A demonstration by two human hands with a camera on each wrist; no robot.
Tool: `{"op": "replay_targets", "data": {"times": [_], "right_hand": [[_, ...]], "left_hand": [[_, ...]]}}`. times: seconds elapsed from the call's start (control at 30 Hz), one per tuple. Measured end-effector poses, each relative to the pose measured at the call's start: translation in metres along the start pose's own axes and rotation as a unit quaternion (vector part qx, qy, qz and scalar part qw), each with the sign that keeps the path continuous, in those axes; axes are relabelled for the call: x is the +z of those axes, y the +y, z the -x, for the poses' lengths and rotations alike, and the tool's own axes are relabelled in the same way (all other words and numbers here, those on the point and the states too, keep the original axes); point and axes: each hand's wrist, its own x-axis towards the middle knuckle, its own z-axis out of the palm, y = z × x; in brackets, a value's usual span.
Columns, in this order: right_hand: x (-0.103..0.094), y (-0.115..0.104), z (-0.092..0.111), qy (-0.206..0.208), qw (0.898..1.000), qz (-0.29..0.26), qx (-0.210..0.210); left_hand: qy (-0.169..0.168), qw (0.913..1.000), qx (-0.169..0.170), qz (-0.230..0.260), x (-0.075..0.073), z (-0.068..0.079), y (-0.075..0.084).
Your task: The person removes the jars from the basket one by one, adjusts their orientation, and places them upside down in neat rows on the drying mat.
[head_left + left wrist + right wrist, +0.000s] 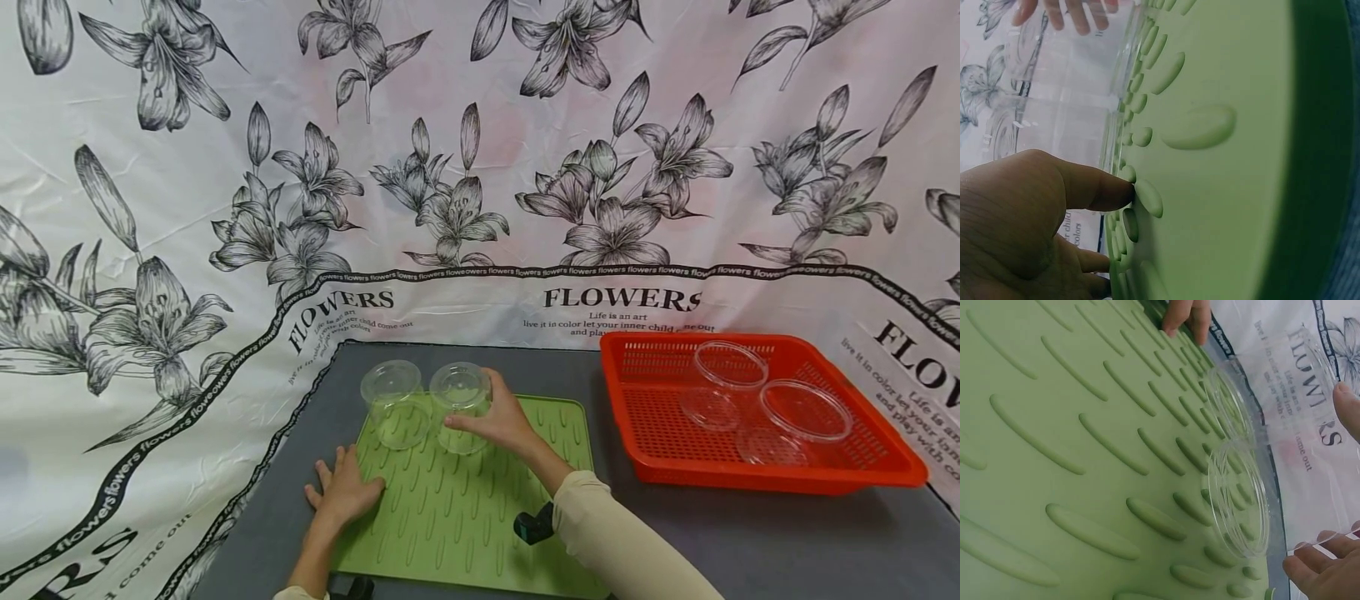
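Two clear plastic cups stand mouth-down, side by side, at the far left of the green ridged mat: a left cup (397,417) and a right cup (456,398). My right hand (501,417) grips the right cup, thumb in front and fingers around its far side. In the right wrist view, both cups' rims (1239,499) sit low against the mat, and the fingers (1319,569) show beside the clear wall. My left hand (345,490) rests at the left edge of the mat (450,525), fingers spread, near the left cup and holding nothing.
An orange-red plastic basket (750,475) stands on the right of the grey table (720,550). Inside it are two more clear cups, a farther one (712,408) and a nearer one (772,450), mouth-up. Behind the table hangs a flower-printed cloth (465,308).
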Motion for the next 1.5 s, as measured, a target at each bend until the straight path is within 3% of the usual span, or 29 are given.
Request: {"op": "replay_targets", "data": {"times": [0.27,1.17,1.5], "right_hand": [[-0.007,-0.003,0.002,-0.004,1.0,0.023,0.019],[-0.037,-0.007,0.018,0.001,1.0,0.007,0.008],[-0.053,-0.009,0.024,0.022,0.999,0.021,0.013]], "left_hand": [[-0.004,1.0,0.001,0.006,0.002,-0.003,-0.001],[-0.021,0.9997,-0.006,0.005,0.001,-0.005,-0.006],[-0.029,0.9995,-0.004,0.011,0.001,-0.003,-0.003]]}}
